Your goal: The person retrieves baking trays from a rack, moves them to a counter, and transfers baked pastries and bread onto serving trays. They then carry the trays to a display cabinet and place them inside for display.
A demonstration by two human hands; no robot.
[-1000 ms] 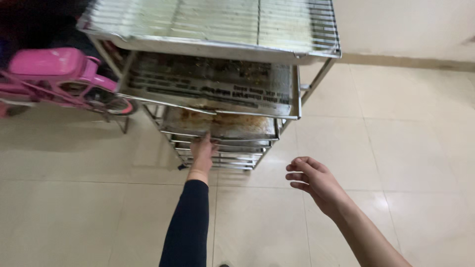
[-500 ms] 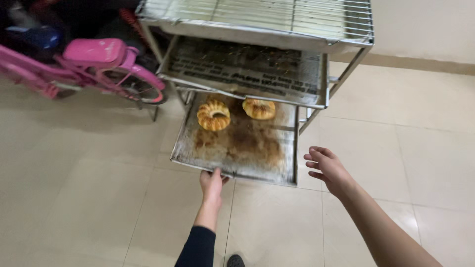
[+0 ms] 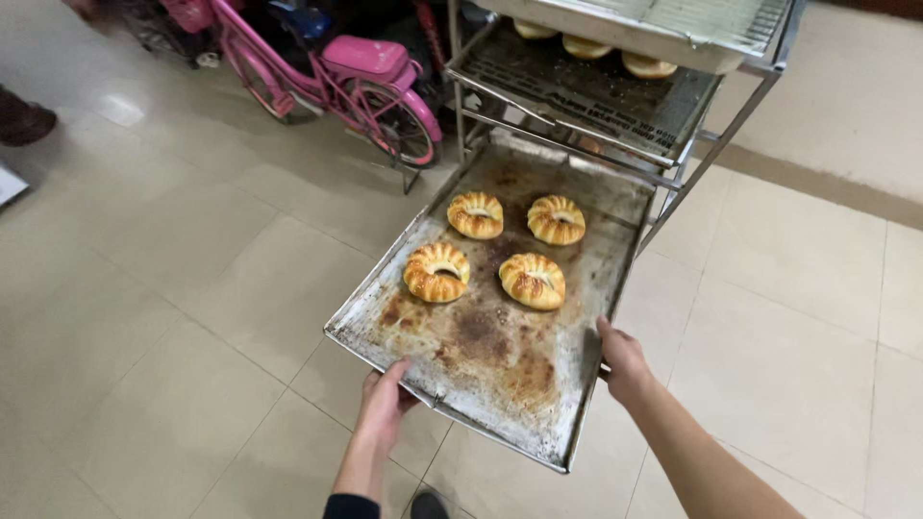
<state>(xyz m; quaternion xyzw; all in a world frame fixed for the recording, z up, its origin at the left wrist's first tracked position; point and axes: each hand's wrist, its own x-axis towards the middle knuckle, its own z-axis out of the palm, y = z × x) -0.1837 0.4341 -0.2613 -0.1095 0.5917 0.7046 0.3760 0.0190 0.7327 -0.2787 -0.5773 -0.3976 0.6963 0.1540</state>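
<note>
Left hand (image 3: 383, 404) is curled under and over the near-left edge of the baking tray (image 3: 486, 351), fingers wrapped on the rim, so it's closed on the tray. The tray sits mostly out of the metal rack (image 3: 663, 115), far end still resting on a rack runner, near end carried by both hands above the tiled floor (image 3: 173, 317). Ahead of the left hand, approx mid-tray, lie four ring-shaped buns (image 3: 436, 272), golden, in two pairs, none touching. Right hand (image 3: 623, 363) grips the tray's right side rim, thumb on top, fingers hidden below, closed on it too. Handling, as a judgement: thin sheet metal, stiff but wide, so prob. light yet awkward; it'd tip if one side drops. Surface looks greasy w/ burnt patches, so the buns could slide toward the low end; keep it level. Buns look soft and crushable. Best hold is the rolled rim at two opposite edges, as now. Vs. half a sec ago: tray is drawn much further out, all four buns show instead of two, right hand has gone from hovering free to holding the rim. Pink bicycle (image 3: 327, 72) stands far left of the rack.
</note>
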